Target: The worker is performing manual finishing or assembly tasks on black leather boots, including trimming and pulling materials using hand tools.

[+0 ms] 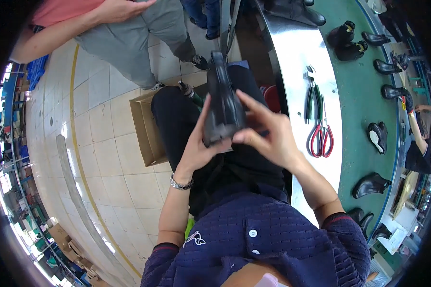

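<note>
A black boot (pixel 222 100) is held upright over my lap, its sole end pointing away from me. My left hand (pixel 198 143) grips its lower left side from beneath, a metal bracelet on that wrist. My right hand (pixel 268 131) wraps the boot's right side, fingers stretched across its opening. Both hands are shut on the boot. I sit in dark trousers and a navy knitted shirt.
A metal bench edge (pixel 297 52) runs to my right, carrying red-handled scissors (pixel 322 138) and green-handled pliers (pixel 313 98). Beyond it a green conveyor (pixel 364 91) carries several black boots. An open cardboard box (pixel 146 126) sits on the tiled floor at left. Another person (pixel 129 33) stands ahead.
</note>
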The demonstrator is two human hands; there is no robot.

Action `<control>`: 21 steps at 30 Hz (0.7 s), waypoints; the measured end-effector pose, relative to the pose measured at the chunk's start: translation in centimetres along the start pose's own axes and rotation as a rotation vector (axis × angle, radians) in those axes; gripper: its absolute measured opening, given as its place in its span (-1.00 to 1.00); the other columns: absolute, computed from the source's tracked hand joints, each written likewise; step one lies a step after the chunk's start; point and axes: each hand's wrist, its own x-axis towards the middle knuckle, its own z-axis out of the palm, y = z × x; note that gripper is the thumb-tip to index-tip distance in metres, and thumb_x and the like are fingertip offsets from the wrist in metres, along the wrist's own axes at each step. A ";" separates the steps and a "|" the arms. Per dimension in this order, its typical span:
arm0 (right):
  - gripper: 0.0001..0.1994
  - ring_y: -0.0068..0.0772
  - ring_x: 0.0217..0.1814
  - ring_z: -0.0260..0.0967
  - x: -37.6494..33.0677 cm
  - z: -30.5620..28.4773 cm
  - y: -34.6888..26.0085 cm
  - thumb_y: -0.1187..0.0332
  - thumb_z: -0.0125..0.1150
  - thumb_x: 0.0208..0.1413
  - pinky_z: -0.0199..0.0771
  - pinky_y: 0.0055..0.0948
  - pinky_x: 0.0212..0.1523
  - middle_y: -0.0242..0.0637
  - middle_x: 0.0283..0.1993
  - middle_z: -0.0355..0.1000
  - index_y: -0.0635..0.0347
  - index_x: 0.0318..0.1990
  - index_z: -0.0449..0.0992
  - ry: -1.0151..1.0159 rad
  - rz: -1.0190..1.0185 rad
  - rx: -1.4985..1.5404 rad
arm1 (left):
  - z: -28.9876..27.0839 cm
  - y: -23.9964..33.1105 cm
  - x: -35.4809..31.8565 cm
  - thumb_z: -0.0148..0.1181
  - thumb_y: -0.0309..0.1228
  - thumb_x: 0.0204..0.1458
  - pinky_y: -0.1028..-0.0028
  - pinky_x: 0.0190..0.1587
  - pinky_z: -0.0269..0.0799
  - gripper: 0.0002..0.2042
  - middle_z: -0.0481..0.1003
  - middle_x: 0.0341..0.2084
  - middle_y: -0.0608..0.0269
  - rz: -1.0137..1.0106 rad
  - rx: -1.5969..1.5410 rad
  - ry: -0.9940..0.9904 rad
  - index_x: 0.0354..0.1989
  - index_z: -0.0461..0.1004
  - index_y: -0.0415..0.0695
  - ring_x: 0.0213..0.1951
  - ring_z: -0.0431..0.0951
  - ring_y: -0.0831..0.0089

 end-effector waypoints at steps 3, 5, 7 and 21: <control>-0.45 -0.57 -0.04 0.42 2.6 -0.5 0.3 0.20 0.23 0.17 0.42 -0.51 0.02 -0.13 -0.12 0.53 0.23 0.26 0.29 0.064 0.033 0.386 | 0.0 1.8 1.6 0.26 -0.16 0.10 0.43 0.20 0.20 -0.39 0.38 0.07 0.26 -0.114 -0.213 0.190 0.25 0.20 -0.17 0.11 0.35 0.47; -0.49 -0.54 -0.01 0.43 3.7 -0.7 0.9 0.17 0.16 0.22 0.39 -0.48 0.04 -0.10 -0.13 0.53 0.31 0.22 0.34 0.048 0.136 0.260 | -0.4 2.9 3.7 0.23 -0.04 0.10 0.43 0.19 0.21 -0.34 0.37 0.08 0.23 -0.192 -0.341 0.214 0.26 0.19 -0.20 0.10 0.35 0.46; -0.47 -0.49 -0.05 0.46 4.1 -0.3 1.6 0.11 0.15 0.21 0.41 -0.46 0.00 -0.08 -0.14 0.53 0.32 0.20 0.35 0.052 0.128 0.217 | -1.4 3.2 5.3 0.19 0.06 0.09 0.44 0.18 0.22 -0.27 0.36 0.10 0.19 -0.287 -0.350 0.175 0.27 0.17 -0.22 0.12 0.35 0.44; -0.37 -0.30 -0.24 0.54 7.8 -0.9 3.4 0.03 0.17 0.13 0.56 -0.41 -0.33 0.01 -0.23 0.54 0.51 0.12 0.38 -0.079 0.257 -0.166 | -2.5 2.9 9.4 0.11 0.10 0.12 0.39 0.10 0.35 -0.34 0.43 -0.01 0.17 -0.460 -0.174 -0.039 0.20 0.25 -0.18 0.03 0.43 0.44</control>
